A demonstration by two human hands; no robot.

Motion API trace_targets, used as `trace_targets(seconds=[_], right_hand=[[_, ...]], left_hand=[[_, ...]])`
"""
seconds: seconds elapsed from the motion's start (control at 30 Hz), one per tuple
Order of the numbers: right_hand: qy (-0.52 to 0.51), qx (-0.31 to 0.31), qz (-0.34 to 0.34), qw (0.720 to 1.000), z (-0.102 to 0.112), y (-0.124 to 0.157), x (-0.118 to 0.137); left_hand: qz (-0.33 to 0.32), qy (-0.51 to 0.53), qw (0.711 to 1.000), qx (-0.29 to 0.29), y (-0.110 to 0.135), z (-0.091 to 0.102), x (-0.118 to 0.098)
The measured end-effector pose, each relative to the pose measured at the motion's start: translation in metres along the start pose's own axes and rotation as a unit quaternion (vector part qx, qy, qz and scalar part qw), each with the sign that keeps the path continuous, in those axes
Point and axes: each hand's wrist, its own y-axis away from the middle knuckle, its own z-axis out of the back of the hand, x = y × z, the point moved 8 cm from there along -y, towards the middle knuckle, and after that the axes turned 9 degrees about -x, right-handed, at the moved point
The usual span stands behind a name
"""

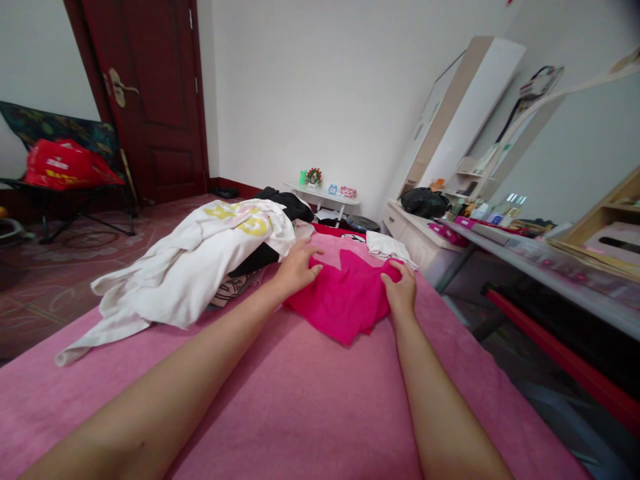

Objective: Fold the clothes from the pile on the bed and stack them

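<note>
A bright magenta garment (345, 297) lies crumpled on the pink bedcover (300, 400), in the middle of the bed. My left hand (296, 267) rests on its left upper edge, fingers curled onto the cloth with the thumb tucked into a fold. My right hand (401, 288) grips the garment's right edge, fingers closed on the fabric. Both arms reach straight out over the bed.
A pile of clothes sits left of the hands: a white garment with yellow letters (200, 260) over black clothing (287, 203). Another white cloth (387, 247) lies behind. A desk (550, 267) with clutter runs along the right. A dark red door (150, 93) and a folding chair (65, 167) stand at left.
</note>
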Motion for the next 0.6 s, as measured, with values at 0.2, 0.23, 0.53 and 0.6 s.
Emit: trace_targets(seconds=[0.2,0.23,0.53,0.6], right_hand=[[0.095,0.124,0.15,0.976,-0.035,0.02,0.058],[0.092,0.138,0.141,0.976,-0.039,0.023,0.056],[0.079,0.106,0.042,0.99,-0.027,0.012,0.028],[0.082,0.093,0.041,0.991,-0.022,0.008,0.034]], left_hand=[[0.063,-0.051,0.97,0.23,0.024,-0.025,-0.005],[0.057,-0.04,0.957,0.283,0.033,-0.033,-0.011],[-0.146,-0.134,0.946,0.257,0.074,-0.067,-0.081],[-0.087,-0.091,0.977,0.17,0.052,-0.05,-0.068]])
